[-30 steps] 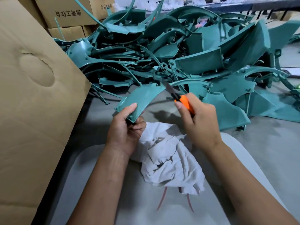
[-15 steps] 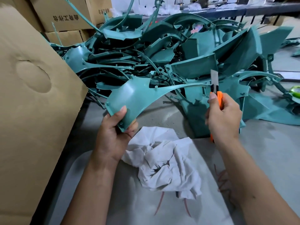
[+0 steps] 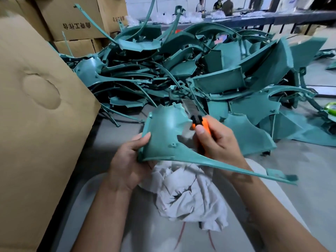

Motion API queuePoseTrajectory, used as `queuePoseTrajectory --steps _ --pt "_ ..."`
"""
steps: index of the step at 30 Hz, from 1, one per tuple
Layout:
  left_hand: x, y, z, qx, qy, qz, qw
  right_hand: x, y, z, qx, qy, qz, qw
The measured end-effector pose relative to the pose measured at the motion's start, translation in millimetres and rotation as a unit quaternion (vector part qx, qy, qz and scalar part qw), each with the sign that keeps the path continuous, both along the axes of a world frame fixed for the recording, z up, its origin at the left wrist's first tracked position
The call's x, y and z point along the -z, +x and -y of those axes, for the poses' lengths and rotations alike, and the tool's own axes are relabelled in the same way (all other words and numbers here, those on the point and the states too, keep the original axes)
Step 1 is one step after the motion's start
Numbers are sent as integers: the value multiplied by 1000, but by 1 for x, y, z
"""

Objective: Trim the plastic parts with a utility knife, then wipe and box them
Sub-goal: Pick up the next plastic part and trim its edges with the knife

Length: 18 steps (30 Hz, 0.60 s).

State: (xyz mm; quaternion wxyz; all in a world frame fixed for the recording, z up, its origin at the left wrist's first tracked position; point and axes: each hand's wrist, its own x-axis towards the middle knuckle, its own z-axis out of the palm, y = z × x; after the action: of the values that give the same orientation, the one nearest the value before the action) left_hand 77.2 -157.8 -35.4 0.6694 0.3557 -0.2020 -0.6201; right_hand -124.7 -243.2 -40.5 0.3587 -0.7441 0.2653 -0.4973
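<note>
My left hand point(image 3: 127, 160) grips the lower left corner of a teal plastic part point(image 3: 163, 131), a curved panel with a long thin arm running out to the lower right. My right hand point(image 3: 218, 142) grips an orange utility knife point(image 3: 203, 124) just behind the panel's right edge. Its blade point(image 3: 188, 106) points up, against that edge. A crumpled white cloth point(image 3: 189, 195) lies on my lap below both hands.
A big heap of teal plastic parts point(image 3: 209, 73) covers the grey floor ahead. A large cardboard box point(image 3: 36, 113) stands close on my left, with stacked cartons point(image 3: 76, 20) behind it. Several people stand at a long table point(image 3: 272, 17) far back.
My left hand has turned the panel so its long arm now points to the lower right. My right hand has brought the knife left, up against the panel's edge.
</note>
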Motion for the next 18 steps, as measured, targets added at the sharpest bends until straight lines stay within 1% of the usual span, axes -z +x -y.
queuePoseTrajectory --steps 2,5,6,8,10,12,14,16,18 --pt "-2 -8 3 0 4 -40 999 0 4 -8 -27 -1 3 1000" --pt "-3 -15 7 -19 21 -108 994 -1 6 -13 -32 -1 25 999" --pt "-3 -15 8 -29 29 -111 993 -1 6 -14 -33 7 37 999" --pt "-4 -17 10 -37 56 -84 994 -2 5 -15 -33 18 45 998" --pt "-5 -20 11 -39 76 -74 994 -1 5 -17 -40 11 13 999" --pt "-7 -24 10 -35 73 -86 993 0 6 -17 -44 9 -20 999" --pt "-7 -28 9 -10 63 -114 991 -1 8 -18 -21 -19 -34 999" --pt "-7 -27 9 22 60 -148 987 -1 8 -17 33 -73 -54 995" --pt "-7 -25 9 47 60 -172 982 0 4 -13 83 -106 -63 989"
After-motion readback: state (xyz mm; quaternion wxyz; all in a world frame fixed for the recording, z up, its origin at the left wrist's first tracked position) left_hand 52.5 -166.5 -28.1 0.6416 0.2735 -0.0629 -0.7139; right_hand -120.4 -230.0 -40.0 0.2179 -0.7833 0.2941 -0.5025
